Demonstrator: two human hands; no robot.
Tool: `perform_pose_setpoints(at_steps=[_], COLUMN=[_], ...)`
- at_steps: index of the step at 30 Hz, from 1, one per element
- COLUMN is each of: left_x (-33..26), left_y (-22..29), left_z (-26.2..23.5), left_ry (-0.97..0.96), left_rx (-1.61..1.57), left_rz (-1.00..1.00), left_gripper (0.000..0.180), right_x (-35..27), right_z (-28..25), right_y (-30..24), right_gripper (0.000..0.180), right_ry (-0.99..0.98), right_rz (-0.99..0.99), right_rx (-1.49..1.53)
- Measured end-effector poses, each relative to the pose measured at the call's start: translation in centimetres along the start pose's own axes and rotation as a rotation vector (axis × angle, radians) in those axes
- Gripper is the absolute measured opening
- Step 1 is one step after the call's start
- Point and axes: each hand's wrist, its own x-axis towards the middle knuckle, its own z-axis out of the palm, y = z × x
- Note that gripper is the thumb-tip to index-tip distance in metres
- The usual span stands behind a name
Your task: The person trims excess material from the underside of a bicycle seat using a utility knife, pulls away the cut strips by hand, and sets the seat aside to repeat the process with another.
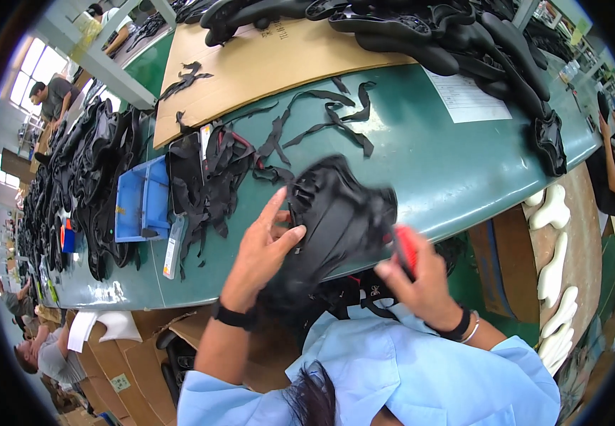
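A glossy black moulded piece, hollow with a wrinkled surface, lies tilted over the near edge of the green table. My left hand grips its left rim, with thumb and fingers around the edge. In my right hand is a red-handled tool, held close to the piece's right side. Motion blurs the tool's working end, so its exact kind cannot be made out. Thin black trimmed strips are scattered beyond the piece, and a tangled heap of strips sits left of it.
A blue plastic bin stands left of the heap, near piled black parts. Cardboard covers the far table. More black moulded parts and a paper sheet lie behind. White shaped pieces rest at right.
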Motion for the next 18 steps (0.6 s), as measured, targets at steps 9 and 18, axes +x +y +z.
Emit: perform_pose_setpoints(at_steps=[9,18], left_x=[1.9,-0.3], left_y=[4.8,2.5], left_z=[3.1,4.1], left_ry=[0.236,0.158], left_rx=[0.947,0.632], left_rz=[0.459,0.289], left_gripper=[0.026,0.03], right_x=[3.9,2.2], right_z=[-0.6,-0.9], right_y=[2.2,1.4], right_gripper=[0.054,0.043], right_ry=[-0.024,-0.238], right_rz=[0.219,0.352], right_rx=[0.177,0.236])
